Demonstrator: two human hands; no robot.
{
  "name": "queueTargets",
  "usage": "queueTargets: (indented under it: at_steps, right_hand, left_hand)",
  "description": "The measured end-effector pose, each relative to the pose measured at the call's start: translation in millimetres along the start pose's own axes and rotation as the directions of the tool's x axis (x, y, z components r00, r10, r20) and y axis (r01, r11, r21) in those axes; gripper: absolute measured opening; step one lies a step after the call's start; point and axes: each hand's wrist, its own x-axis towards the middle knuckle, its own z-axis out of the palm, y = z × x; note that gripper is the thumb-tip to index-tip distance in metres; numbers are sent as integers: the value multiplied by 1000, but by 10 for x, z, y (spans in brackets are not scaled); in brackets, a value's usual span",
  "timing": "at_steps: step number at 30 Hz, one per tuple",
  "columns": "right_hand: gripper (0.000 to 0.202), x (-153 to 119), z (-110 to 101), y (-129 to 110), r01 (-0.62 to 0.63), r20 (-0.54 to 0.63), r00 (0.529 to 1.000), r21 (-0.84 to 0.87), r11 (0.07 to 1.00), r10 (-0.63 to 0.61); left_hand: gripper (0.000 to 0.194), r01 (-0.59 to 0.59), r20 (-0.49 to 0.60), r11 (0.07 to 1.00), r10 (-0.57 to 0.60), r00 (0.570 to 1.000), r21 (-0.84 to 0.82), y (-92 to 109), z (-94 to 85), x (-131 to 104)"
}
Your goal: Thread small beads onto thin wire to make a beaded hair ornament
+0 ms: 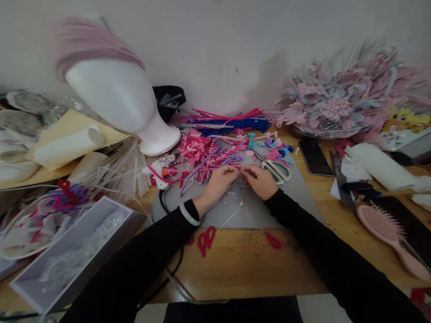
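My left hand [220, 181] and my right hand [259, 179] meet fingertip to fingertip over the grey cutting mat [208, 217]. Both pinch something too thin or small to make out. Just below them a short curved string of beads [240, 198] shows against the mat; whether it joins what I pinch, I cannot tell. Scissors with pale handles [282, 172] lie beside my right hand. Left of my left hand rests a white glue gun [158, 178] with a black cord. Red fuzzy loops [206, 240] and a red fuzzy petal [272, 241] lie at the near edge.
Behind my hands are pink pipe-cleaner pieces [197, 148] and blue stems [232, 124]. A white mannequin head [111, 96] stands left, above a box of clear pieces [111, 207]. At right lie a phone [315, 157], a pink hairbrush [380, 224] and a pink flower bunch [333, 107].
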Motion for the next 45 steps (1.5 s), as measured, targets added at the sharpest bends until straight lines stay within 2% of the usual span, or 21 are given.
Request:
queueTargets:
  at_steps: [8, 13, 16, 24, 29, 35, 39, 45]
  right_hand:
    - [13, 19, 24, -38, -170, 66, 985, 245, 954, 158]
    - [15, 17, 19, -60, -212, 95, 977, 310, 927, 191]
    - [17, 8, 10, -70, -208, 115, 977, 321, 924, 180]
    - [20, 7, 19, -70, -262, 142, 964, 396, 880, 223]
    - [22, 33, 56, -28, -336, 107, 938, 520, 785, 330]
    - [11, 33, 71, -7, -382, 42, 884, 638, 668, 465]
    - [8, 10, 68, -28, -425, 107, 862, 687, 590, 495]
    - [10, -3, 82, -37, -433, 186, 876, 711, 555, 445]
  left_hand:
    - [16, -106, -7, 987, 107, 994, 122, -90, -15, 38]
    - [14, -198, 17, 949, 200, 980, 245, -67, -33, 20]
    - [13, -212, 12, 937, 217, 976, 278, -48, -28, 1]
    - [10, -139, 1, 974, 141, 990, 177, -25, -23, 0]
    - [11, -86, 4, 992, 86, 996, 89, -48, -41, 31]
    - [11, -46, -11, 998, 47, 999, 40, -42, -40, 41]
    - [11, -28, -13, 999, 29, 1000, 27, -26, -34, 34]
    - [12, -28, -26, 1000, 27, 999, -6, -2, -28, 23]
